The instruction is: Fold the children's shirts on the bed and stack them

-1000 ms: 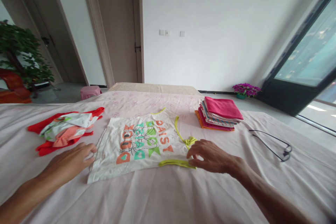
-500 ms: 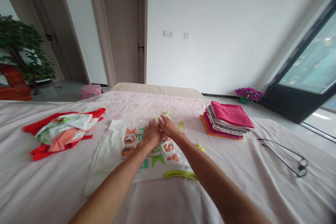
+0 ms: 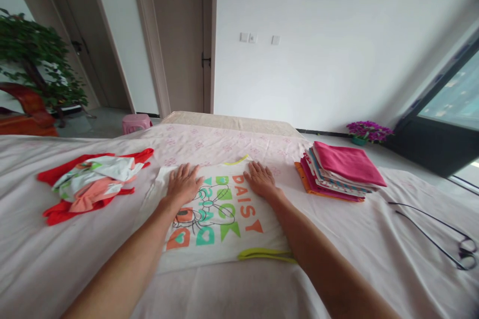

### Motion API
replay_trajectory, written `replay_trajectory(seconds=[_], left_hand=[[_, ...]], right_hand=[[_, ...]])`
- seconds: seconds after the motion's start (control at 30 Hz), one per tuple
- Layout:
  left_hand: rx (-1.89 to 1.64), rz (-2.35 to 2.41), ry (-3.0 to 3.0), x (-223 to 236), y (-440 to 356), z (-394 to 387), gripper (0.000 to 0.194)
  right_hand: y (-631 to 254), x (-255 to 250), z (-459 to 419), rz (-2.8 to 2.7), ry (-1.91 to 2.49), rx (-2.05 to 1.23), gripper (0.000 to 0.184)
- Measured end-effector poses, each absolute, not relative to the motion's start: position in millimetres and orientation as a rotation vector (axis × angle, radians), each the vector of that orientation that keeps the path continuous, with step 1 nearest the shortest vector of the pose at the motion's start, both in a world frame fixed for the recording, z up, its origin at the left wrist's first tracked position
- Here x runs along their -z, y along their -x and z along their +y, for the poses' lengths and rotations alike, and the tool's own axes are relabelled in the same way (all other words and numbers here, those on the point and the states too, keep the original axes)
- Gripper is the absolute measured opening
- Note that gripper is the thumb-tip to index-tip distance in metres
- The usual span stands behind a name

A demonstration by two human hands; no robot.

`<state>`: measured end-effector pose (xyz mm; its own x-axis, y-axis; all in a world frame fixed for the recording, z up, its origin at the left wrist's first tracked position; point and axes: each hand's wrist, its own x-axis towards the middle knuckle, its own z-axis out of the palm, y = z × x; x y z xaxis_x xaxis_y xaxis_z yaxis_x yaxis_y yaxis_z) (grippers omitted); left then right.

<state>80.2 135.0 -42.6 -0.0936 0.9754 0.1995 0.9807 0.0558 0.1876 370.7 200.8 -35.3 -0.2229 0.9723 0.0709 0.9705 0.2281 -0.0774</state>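
A white sleeveless shirt with yellow-green trim and a printed "DAISY" design lies spread on the bed, its neck toward the right. My left hand rests flat on its far left part, fingers spread. Near the neck trim, my right hand presses flat on the cloth with its fingers extended. Neither hand grips anything. My forearms cover parts of the shirt's left and right sides.
Left of the shirt lies a crumpled heap of red and white clothes. To the right stands a stack of folded clothes, pink on top. Eyeglasses lie farther right on the pale bedsheet. A pink stool stands beyond.
My hands have moved apart from the shirt's middle, the left to the left and the right to the right. The shirt lies flatter, with more of its print showing. The view has shifted slightly.
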Motion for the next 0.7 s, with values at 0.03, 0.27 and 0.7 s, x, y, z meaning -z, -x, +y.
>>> replay_trajectory(seconds=[0.03, 0.27, 0.7], left_hand=[[0.434, -2.266, 2.084, 43.4, -67.9, 135.1, 0.061], [0.517, -2.372, 1.914, 45.9, 1.6, 133.5, 0.058], [0.527, -2.263, 1.881, 5.8, -104.7, 131.8, 0.052]], right_hand=[[-372.2, 35.5, 202.0, -2.383, 1.898, -0.022, 0.067], [-375.2, 40.7, 202.9, -2.368, 1.876, 0.049, 0.067], [-369.2, 32.5, 195.9, -2.375, 1.915, 0.077, 0.067]])
